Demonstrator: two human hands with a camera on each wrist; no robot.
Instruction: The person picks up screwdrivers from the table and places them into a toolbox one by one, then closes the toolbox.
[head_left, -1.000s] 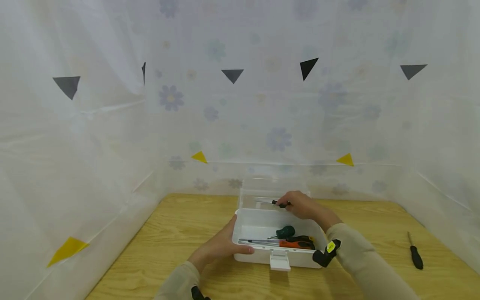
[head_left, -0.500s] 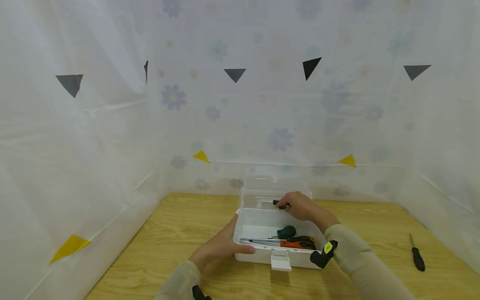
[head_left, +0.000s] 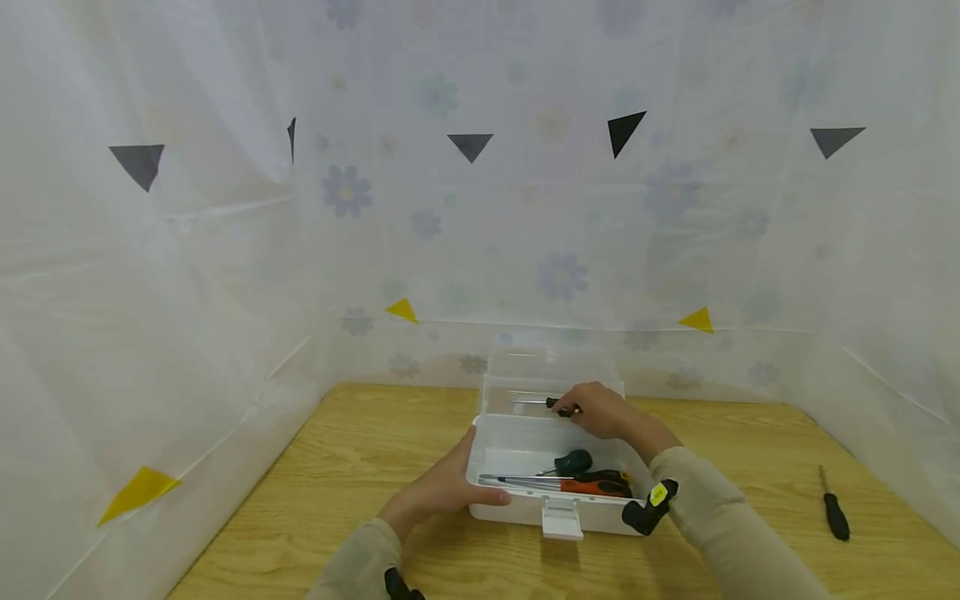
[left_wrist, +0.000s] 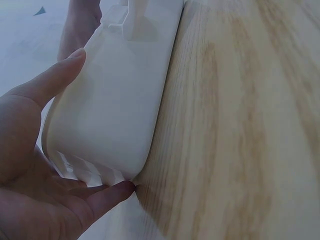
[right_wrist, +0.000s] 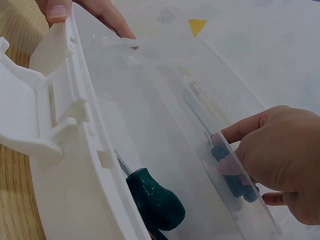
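Two hands at an open white box on a wooden table

Low in the frame's centre, the left hand gripped the near left corner of the box, thumb over its rim. The right hand held a small black screwdriver at the far rim, just before the upright clear lid. A green-handled screwdriver and an orange one lay inside. At lower right, another black screwdriver lay on the table, well apart. Sheeting with triangles filled the rest.
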